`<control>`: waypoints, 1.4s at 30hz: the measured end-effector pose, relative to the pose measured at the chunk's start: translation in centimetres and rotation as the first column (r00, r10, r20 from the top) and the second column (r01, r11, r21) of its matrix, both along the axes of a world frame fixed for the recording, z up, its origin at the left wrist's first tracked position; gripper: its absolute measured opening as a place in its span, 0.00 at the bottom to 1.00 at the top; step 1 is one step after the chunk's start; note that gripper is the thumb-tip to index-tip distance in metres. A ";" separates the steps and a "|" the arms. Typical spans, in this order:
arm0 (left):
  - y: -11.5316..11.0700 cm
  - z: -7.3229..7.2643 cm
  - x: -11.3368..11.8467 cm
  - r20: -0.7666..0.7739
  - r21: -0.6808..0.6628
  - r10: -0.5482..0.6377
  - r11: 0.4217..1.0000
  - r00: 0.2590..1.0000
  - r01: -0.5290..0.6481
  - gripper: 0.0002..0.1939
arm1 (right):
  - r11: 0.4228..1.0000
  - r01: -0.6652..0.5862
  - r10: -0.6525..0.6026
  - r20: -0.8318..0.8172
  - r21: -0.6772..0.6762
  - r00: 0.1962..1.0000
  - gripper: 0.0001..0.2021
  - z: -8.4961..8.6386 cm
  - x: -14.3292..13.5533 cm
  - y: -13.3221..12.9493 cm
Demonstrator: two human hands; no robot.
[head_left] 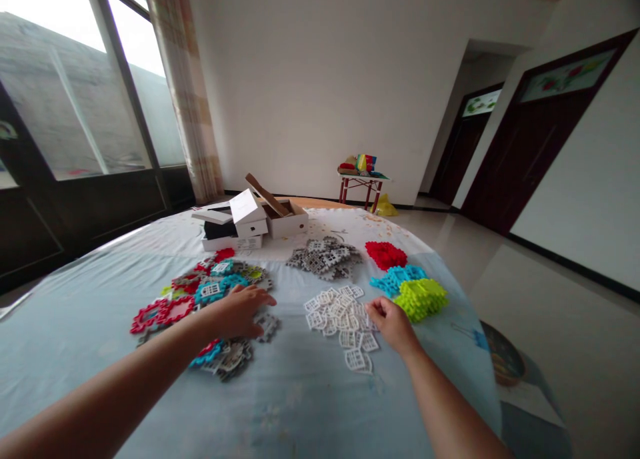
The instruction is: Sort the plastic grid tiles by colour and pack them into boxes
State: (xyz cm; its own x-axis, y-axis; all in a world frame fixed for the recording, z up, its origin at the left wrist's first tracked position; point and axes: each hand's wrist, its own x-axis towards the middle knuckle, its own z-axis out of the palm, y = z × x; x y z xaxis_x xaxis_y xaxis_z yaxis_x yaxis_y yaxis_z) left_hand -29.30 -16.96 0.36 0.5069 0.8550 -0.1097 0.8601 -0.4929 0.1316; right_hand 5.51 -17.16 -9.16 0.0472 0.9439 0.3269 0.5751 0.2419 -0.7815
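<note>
My left hand (pixel 245 311) hovers over the right side of a mixed pile of interlocking plastic pieces (pixel 193 292) in red, blue, grey and green. Its fingers are spread, and a blurred grey piece (pixel 269 327) lies just below the fingertips. Some pieces in that pile have white window inserts set in them. At the right edge of a heap of white lattice window pieces (pixel 340 312), my right hand (pixel 393 320) has thumb and fingers pressed together. Whether a white piece is in that pinch cannot be made out.
Behind the white heap lies a grey pile (pixel 326 257). Red (pixel 386 254), blue (pixel 399 279) and lime-green pieces (pixel 423 299) sit in stacks on the right. Opened white boxes (pixel 250 219) stand at the back of the cloth-covered round table (pixel 280 405).
</note>
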 end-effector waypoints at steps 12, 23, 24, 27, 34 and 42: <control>0.0 -0.6 -0.1 -0.051 0.018 -0.036 0.999 0.998 0.037 0.25 | 1.000 -0.004 0.005 0.026 -0.025 1.000 0.14 -0.2 0.0 -0.1; 3.1 0.8 1.9 0.332 -0.004 0.099 0.995 0.938 -0.104 0.24 | 0.999 -0.026 0.026 0.005 -0.034 1.000 0.15 0.0 -0.3 -0.1; 4.0 0.7 2.4 0.325 -0.001 0.133 0.990 0.936 -0.141 0.24 | 0.999 -0.028 0.028 0.001 -0.035 1.000 0.15 0.1 -0.3 -0.1; 7.3 0.2 4.4 0.322 0.038 0.206 0.972 0.924 -0.230 0.23 | 0.998 -0.033 0.032 -0.018 -0.055 0.999 0.14 0.1 -0.3 0.0; 13.6 1.4 9.3 0.490 0.124 0.292 0.909 0.821 -0.397 0.32 | 0.993 -0.024 0.018 -0.052 -0.114 0.999 0.15 0.0 -0.1 0.2; 10.6 0.4 5.1 0.638 0.158 0.246 0.886 0.730 -0.437 0.23 | 0.995 -0.050 0.047 -0.040 -0.081 0.998 0.15 0.2 0.0 0.0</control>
